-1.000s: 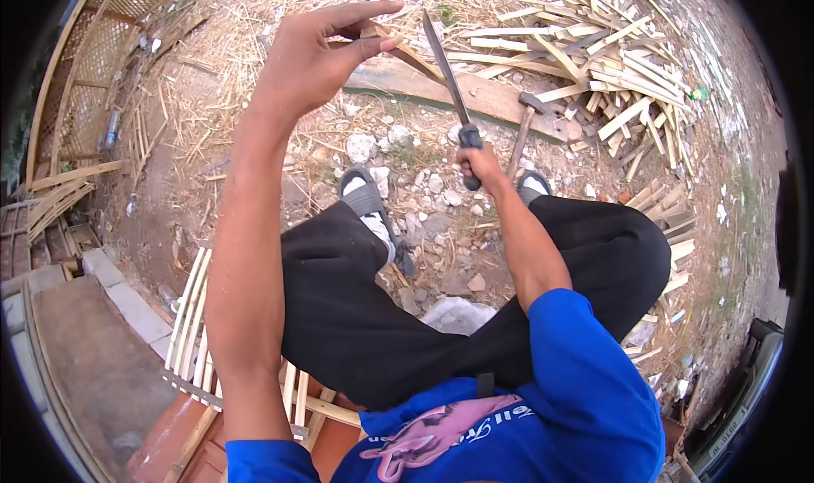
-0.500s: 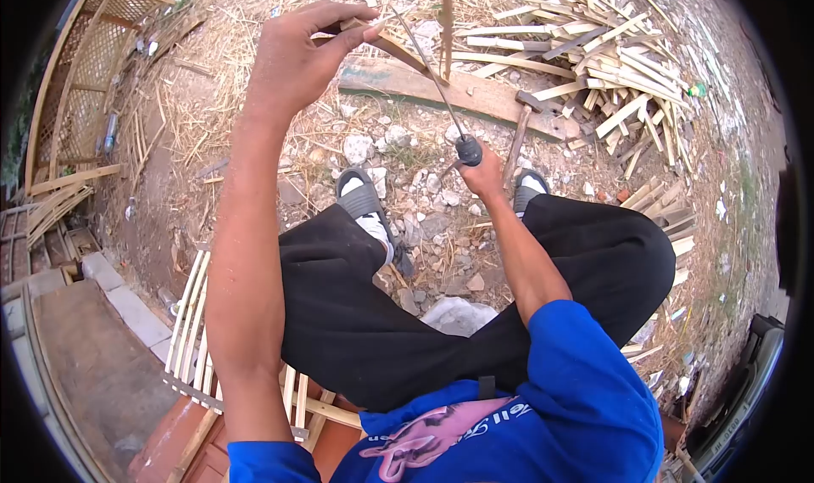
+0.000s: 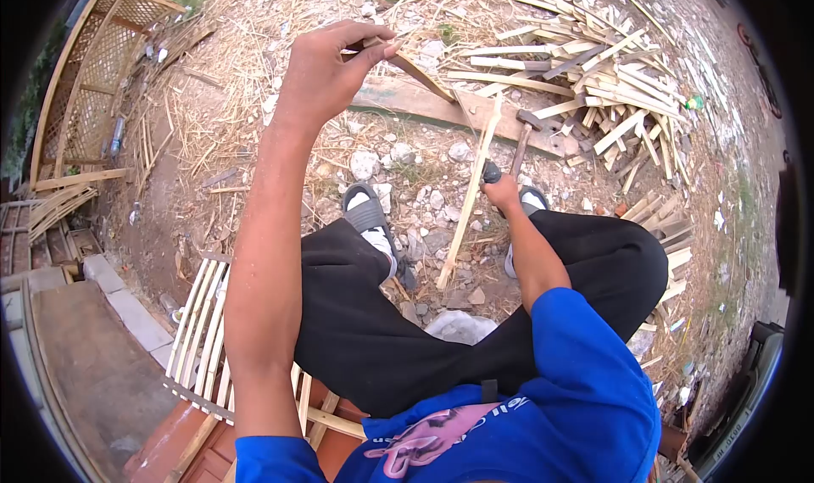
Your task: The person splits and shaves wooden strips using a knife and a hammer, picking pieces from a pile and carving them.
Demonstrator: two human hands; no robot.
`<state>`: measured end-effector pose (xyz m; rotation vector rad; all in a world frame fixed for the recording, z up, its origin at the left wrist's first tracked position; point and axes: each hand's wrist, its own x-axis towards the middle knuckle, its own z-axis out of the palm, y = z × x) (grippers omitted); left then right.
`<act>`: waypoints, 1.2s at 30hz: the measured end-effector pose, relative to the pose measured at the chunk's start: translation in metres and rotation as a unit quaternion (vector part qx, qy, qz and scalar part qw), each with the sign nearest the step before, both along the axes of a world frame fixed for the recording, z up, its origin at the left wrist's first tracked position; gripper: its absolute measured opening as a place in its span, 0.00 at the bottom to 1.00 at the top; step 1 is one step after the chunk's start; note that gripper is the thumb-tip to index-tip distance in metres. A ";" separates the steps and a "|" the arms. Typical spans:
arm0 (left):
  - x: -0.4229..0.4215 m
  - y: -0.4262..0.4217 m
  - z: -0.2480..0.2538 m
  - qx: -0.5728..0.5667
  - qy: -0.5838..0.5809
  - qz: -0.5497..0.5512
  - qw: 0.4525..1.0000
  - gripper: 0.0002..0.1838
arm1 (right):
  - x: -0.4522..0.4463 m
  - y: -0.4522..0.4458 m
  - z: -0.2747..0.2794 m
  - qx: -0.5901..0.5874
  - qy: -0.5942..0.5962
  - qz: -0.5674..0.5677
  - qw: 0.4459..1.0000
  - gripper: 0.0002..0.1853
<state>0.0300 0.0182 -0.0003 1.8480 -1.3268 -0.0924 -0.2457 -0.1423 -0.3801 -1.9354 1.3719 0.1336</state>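
My left hand (image 3: pixel 335 63) pinches the top of a thin wooden strip (image 3: pixel 424 79), whose lower end meets the thick plank (image 3: pixel 398 100) on the ground. In my right hand (image 3: pixel 503 193) is the black handle (image 3: pixel 492 173) of a long, thin-bladed knife. Its blade is seen nearly edge-on and partly hidden behind a pale, freshly split strip (image 3: pixel 469 196). That loose strip slants between my feet, left of the right hand; I cannot tell whether it touches the ground. A hammer (image 3: pixel 524 135) rests with its head on the plank, just beyond the right hand.
A big heap of split wooden strips (image 3: pixel 610 76) lies at the upper right, with more pieces (image 3: pixel 666 220) beside my right knee. Lattice panels (image 3: pixel 85 84) stand at the left. Stones (image 3: pixel 365 165) and straw cover the ground. A slatted wooden piece (image 3: pixel 199 330) is at the lower left.
The pale strip that stood upright beyond the blade has dropped toward me, between my feet. The knife has moved slightly down and right. My left hand still holds its strip on the plank.
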 end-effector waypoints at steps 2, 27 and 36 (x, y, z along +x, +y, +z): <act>-0.005 -0.001 -0.002 -0.004 0.005 -0.004 1.000 0.10 | -0.002 0.004 0.005 0.014 -0.005 -0.004 1.000 0.25; -0.020 0.026 0.031 -0.054 -0.051 0.015 0.997 0.10 | 0.004 0.145 0.000 0.070 0.041 0.003 0.997 0.31; -0.049 0.030 0.055 -0.155 -0.128 0.083 0.976 0.08 | 0.051 0.108 0.055 0.408 -0.382 -0.258 0.788 0.07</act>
